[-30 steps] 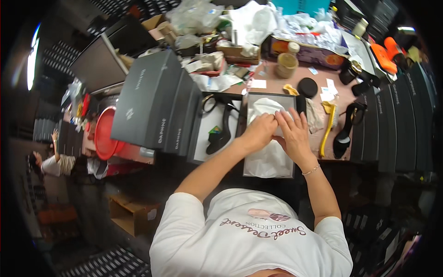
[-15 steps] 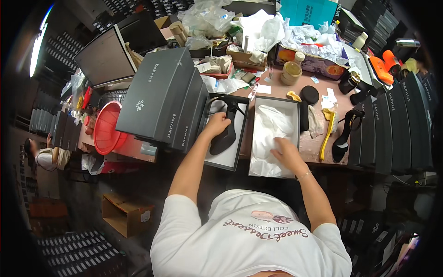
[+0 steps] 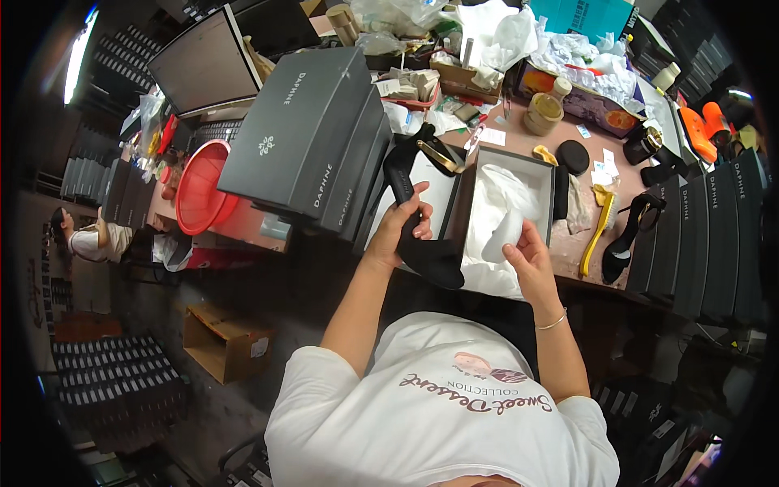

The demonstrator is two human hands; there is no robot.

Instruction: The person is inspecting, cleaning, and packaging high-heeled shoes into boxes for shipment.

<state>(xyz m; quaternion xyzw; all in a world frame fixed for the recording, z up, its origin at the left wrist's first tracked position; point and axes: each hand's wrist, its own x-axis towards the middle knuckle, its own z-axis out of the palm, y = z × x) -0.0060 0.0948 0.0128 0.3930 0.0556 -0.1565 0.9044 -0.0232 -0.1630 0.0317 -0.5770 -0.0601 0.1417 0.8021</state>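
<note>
My left hand [image 3: 396, 234] grips a black high-heeled shoe [image 3: 432, 263] around its middle, lifted over the front of the table, its toe pointing toward me and its gold-trimmed strap at the far end. Between the thumb and fingers of my right hand [image 3: 532, 266] is a small white rounded pad [image 3: 505, 235], held above an open shoe box. White tissue paper [image 3: 497, 188] lies inside that box, whose grey rim [image 3: 531, 161] shows behind it. Left of it, partly hidden by the shoe and my hand, is a white-lined box part [image 3: 436, 177].
Dark grey shoe boxes [image 3: 284, 138] are stacked left, with more boxes [image 3: 706, 231] standing at right. Another black heeled shoe [image 3: 618, 247] is beside a yellow brush [image 3: 599, 235]. Farther off are a jar [image 3: 542, 115] and a red basket [image 3: 199, 191]. A person [image 3: 93, 239] is at far left.
My left hand has lifted the black shoe out of the left box part and turned it toward me. My right hand has risen from the tissue paper, now holding the white pad.
</note>
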